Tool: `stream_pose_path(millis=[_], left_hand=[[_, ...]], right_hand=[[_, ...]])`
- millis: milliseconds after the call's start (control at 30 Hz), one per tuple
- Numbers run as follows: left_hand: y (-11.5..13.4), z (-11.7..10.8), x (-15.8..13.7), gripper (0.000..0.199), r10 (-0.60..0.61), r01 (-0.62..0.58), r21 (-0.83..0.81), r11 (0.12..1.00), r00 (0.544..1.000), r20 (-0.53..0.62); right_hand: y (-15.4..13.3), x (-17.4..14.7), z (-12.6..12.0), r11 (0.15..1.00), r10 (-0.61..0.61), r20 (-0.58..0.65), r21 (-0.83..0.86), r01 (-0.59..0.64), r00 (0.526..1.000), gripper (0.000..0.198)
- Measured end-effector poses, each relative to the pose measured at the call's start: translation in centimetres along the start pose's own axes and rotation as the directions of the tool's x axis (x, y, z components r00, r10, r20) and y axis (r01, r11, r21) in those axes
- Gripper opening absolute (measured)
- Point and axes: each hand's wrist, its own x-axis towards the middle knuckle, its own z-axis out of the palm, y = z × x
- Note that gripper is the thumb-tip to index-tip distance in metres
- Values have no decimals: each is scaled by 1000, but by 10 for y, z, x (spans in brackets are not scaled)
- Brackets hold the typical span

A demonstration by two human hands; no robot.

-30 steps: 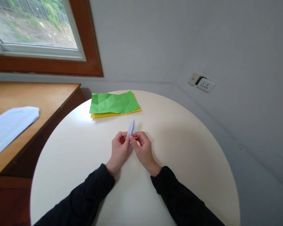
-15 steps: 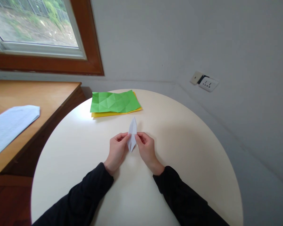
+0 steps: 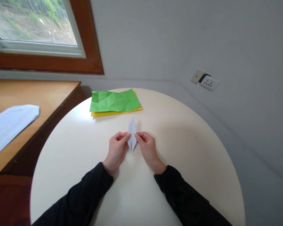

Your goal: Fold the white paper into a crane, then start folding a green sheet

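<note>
Between my hands is a folded white paper (image 3: 132, 127), a narrow diamond shape with a slit running up from its lower point. My left hand (image 3: 116, 150) pinches its left edge with thumb and fingers. On the opposite edge, my right hand (image 3: 149, 150) pinches the paper in the same way. The upper tip points away from me, toward a creased green paper sheet (image 3: 115, 102) that lies over a yellow sheet (image 3: 103, 114). Fingertips behind the white paper are hidden.
The round white table (image 3: 193, 157) stands against the wall. At the left, a wooden desk (image 3: 49, 91) holds a stack of white papers (image 3: 16, 122). A wall socket (image 3: 210, 83) is at the right, and a wood-framed window (image 3: 91, 37) at the upper left.
The white paper's upper tip has swung slightly left, so the paper now points straighter away from me. Both hands keep their pinch on its edges.
</note>
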Motion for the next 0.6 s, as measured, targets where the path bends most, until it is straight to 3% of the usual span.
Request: stream_pose_path(millis=[600], left_hand=[[-2,-4,3,32,1,-2,35,999,999,47]], right_hand=[[2,1,-2,997,23,17,73,-24,1000,18]])
